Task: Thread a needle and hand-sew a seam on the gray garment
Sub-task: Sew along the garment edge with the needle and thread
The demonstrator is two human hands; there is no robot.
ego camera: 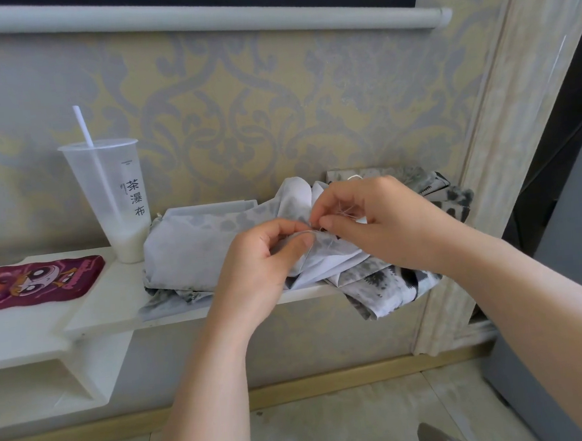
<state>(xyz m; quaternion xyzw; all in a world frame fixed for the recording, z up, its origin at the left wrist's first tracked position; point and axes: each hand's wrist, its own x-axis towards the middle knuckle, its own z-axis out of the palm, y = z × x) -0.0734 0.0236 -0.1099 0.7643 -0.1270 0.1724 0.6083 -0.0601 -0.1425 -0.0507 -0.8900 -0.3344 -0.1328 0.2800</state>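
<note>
Here: white shelf (114, 297), damask wall (240, 120); left hand (261, 261) pinches gray garment (188, 256), right hand (384, 223) pinches thread (299, 233).

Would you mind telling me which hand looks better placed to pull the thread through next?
Likely the right hand: its fingertips pinch the thread at the seam, with more trailing across that hand. The left hand grips a fold of the garment, keeping it steady.

Left hand (264, 257) pinching gray garment (194, 252), right hand (380, 220) pinching thread (346, 212)
</note>
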